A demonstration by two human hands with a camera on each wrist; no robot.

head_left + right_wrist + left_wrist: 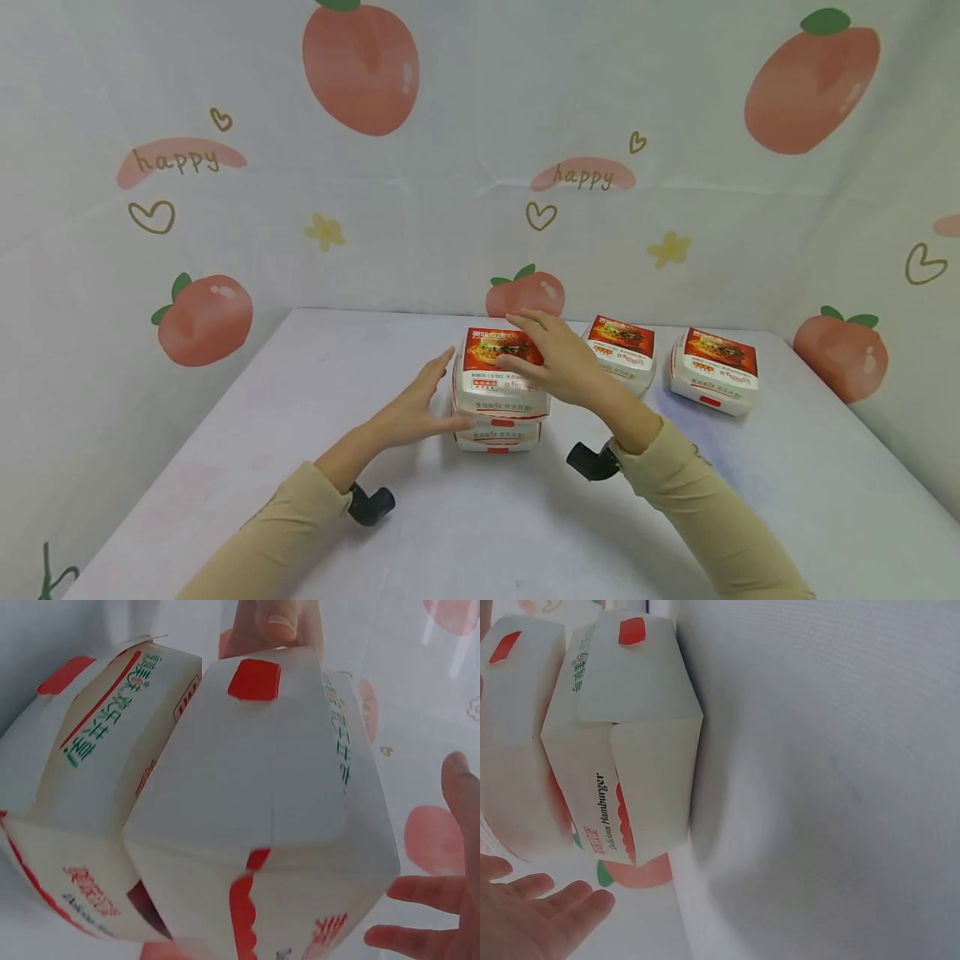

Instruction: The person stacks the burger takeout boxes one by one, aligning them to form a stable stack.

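Two white paper hamburger boxes are stacked at the middle of the table. The upper box [501, 393] has a red burger picture on its lid and covers most of the lower box [497, 437]. At the stack's left is my left hand [405, 414], fingers extended, thumb near the front of the upper box. My right hand [564, 360] hovers over the upper box's right side with fingers spread. In the right wrist view, the fingers of that hand [442, 907] are apart from the upper box [247, 765]. Whether the left thumb touches the box is unclear.
Two more hamburger boxes stand at the back right, one [622, 350] close behind my right forearm and another [714, 371] farther right. A white cloth with peach prints [420, 233] hangs behind the white table [480, 533]. Black wrist cameras [371, 505] stick out below both hands.
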